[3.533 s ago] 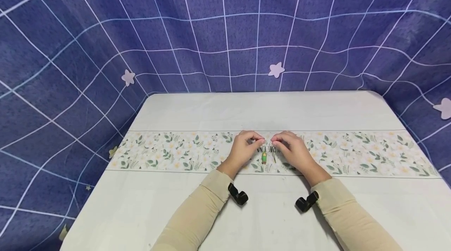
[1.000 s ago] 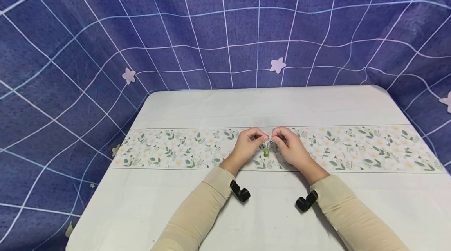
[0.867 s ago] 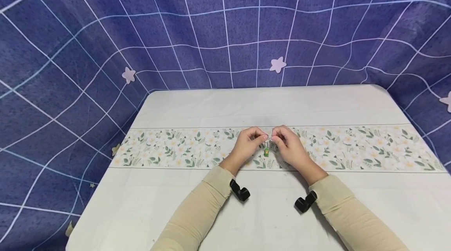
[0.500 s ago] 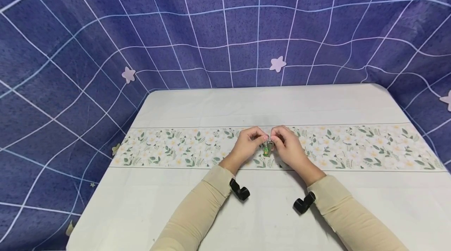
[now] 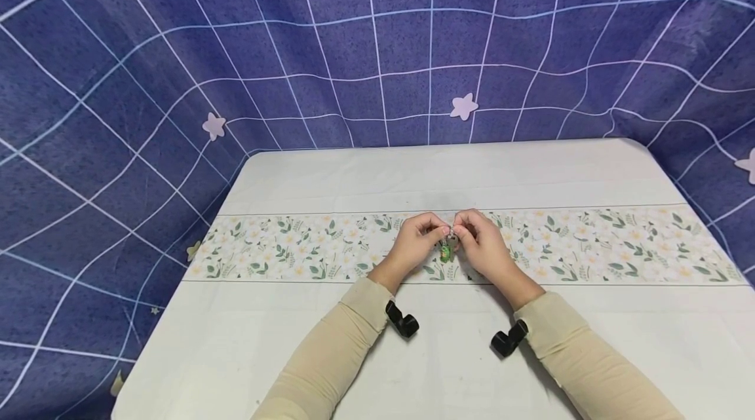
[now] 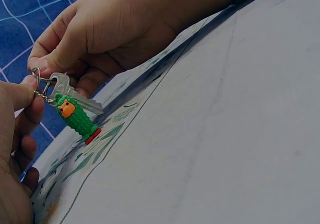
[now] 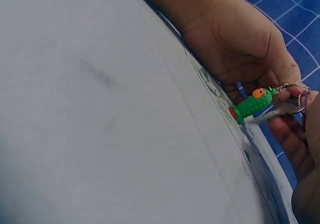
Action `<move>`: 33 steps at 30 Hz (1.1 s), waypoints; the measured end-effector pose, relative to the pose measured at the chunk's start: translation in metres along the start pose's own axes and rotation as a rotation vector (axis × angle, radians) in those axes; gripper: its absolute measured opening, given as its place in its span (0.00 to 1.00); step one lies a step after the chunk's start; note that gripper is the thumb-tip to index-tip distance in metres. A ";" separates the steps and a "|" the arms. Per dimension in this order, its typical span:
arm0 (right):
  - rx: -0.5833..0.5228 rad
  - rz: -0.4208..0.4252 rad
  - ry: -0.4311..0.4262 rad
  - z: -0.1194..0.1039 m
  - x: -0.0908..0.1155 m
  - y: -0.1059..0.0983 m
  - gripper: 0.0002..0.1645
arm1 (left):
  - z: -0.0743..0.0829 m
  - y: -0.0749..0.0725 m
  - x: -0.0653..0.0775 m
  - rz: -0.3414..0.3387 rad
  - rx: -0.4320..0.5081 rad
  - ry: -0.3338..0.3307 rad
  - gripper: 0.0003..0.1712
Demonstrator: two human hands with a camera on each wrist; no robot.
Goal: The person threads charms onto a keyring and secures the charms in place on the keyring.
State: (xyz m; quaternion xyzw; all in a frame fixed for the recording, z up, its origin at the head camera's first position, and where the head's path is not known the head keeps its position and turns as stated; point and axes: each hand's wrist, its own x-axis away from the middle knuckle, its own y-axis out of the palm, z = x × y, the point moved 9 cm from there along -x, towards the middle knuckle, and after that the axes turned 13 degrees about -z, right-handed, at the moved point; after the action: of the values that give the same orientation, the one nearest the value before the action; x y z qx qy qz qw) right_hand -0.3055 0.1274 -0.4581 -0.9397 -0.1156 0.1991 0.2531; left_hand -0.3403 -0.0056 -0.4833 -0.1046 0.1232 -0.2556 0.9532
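My left hand [image 5: 413, 244] and right hand [image 5: 485, 246] meet over the floral band of the tablecloth, fingertips almost touching. Between them, thumbs and fingers pinch a small metal key ring [image 6: 36, 79]; the fingertips hide part of it. From it a green cactus-like charm [image 6: 77, 116] with an orange face and red base hangs on a short chain. Beside the charm a silver key [image 6: 85, 100] hangs with its head up by the ring. In the right wrist view the charm and the blurred key [image 7: 272, 115] dangle side by side above the cloth.
The white tablecloth [image 5: 448, 354] has a floral strip [image 5: 307, 249] across its middle. A blue curtain [image 5: 330, 79] with white grid lines and stars encloses the back and sides. Black wrist mounts [image 5: 402, 320] sit on both beige sleeves.
The hands have drawn closer together. Earlier, the key hung apart under the right hand and the charm under the left; now both hang close together. Lately the key has swung slightly.
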 end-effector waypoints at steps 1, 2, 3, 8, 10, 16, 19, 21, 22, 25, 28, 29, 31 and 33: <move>0.006 0.003 -0.001 0.000 0.000 0.000 0.04 | 0.000 0.000 0.000 0.001 -0.013 0.002 0.05; 0.009 0.007 -0.002 0.000 0.000 -0.001 0.04 | 0.000 -0.001 0.000 0.002 -0.021 0.004 0.05; 0.013 0.009 -0.002 0.001 0.000 -0.001 0.04 | 0.000 -0.001 0.000 0.004 -0.033 0.003 0.05; -0.007 0.035 -0.012 0.003 0.000 -0.003 0.04 | -0.002 -0.003 0.000 0.008 -0.064 -0.005 0.10; -0.016 0.053 -0.021 0.003 0.000 -0.004 0.04 | -0.002 -0.002 0.001 0.000 -0.071 -0.005 0.11; 0.011 0.092 -0.048 0.003 0.001 -0.008 0.04 | -0.003 0.002 0.003 -0.047 -0.083 -0.025 0.14; 0.022 0.101 -0.048 0.003 0.002 -0.009 0.05 | -0.003 0.002 0.004 -0.045 -0.094 -0.043 0.13; 0.027 0.103 -0.049 0.003 0.002 -0.009 0.05 | -0.003 0.001 0.004 -0.037 -0.103 -0.051 0.12; 0.027 0.102 -0.048 0.003 0.002 -0.009 0.05 | -0.003 0.001 0.004 -0.036 -0.104 -0.052 0.12; 0.027 0.098 -0.045 0.003 0.002 -0.008 0.05 | -0.002 0.001 0.004 -0.035 -0.106 -0.033 0.12; 0.027 0.094 -0.042 0.003 0.002 -0.008 0.04 | 0.001 0.000 0.003 -0.041 -0.107 -0.008 0.13; 0.027 0.093 -0.042 0.003 0.002 -0.008 0.04 | 0.001 0.000 0.003 -0.043 -0.106 0.000 0.13; 0.030 0.090 -0.045 0.002 0.001 -0.008 0.04 | 0.002 0.000 0.003 -0.049 -0.100 0.008 0.14; 0.030 0.089 -0.045 0.002 0.001 -0.009 0.04 | 0.003 0.000 0.003 -0.051 -0.096 0.015 0.14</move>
State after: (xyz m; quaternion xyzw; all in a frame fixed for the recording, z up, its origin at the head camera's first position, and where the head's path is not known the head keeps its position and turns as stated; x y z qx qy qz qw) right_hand -0.3064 0.1359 -0.4555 -0.9351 -0.0766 0.2331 0.2555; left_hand -0.3367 -0.0068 -0.4810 -0.1511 0.1398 -0.2746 0.9393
